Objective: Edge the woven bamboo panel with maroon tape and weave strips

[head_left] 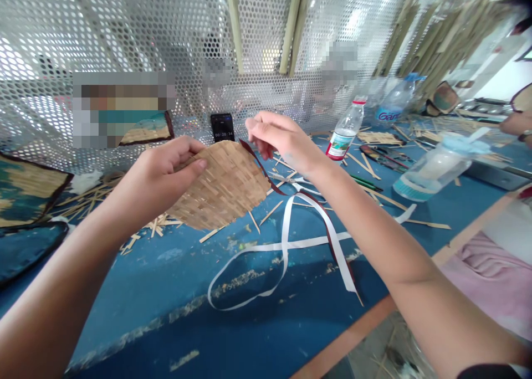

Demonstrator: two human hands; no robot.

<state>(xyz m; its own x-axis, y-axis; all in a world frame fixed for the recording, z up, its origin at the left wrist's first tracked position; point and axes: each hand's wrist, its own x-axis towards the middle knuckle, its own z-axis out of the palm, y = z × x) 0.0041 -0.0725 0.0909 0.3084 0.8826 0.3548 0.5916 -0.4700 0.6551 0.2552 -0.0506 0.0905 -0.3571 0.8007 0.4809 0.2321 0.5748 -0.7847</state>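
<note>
Taking the woven bamboo-coloured panel (224, 185) as the clock's centre, a painted panel (33, 193) with a dark border lies far out at nine o'clock, and a blue piece with a black edge (29, 251) sits below it, toward eight. A heap of thin strips (89, 197) spreads nearer in at nine. The person's left hand (177, 160) grips the woven panel by its edge at ten o'clock, thumb on the near face, keeping it tilted up over the blue table (166, 296). A phone (222, 125) stands just behind at twelve, its screen reading 00:20:34. A dark red-brown ribbon (262, 171) runs along the panel's edge from one to three o'clock. The right hand (280, 138) hovers at two, fingers curled and drawn in close to the thumb; whether it pinches anything cannot be told. Scissors (297, 186) lie at three, and a white ribbon (286, 224) loops and crosses itself at four. Farther right, a red-capped bottle (344, 129) and a larger blue-capped bottle (393, 105) stand between two and three; a clear jug (434, 168) rests at three.
</note>
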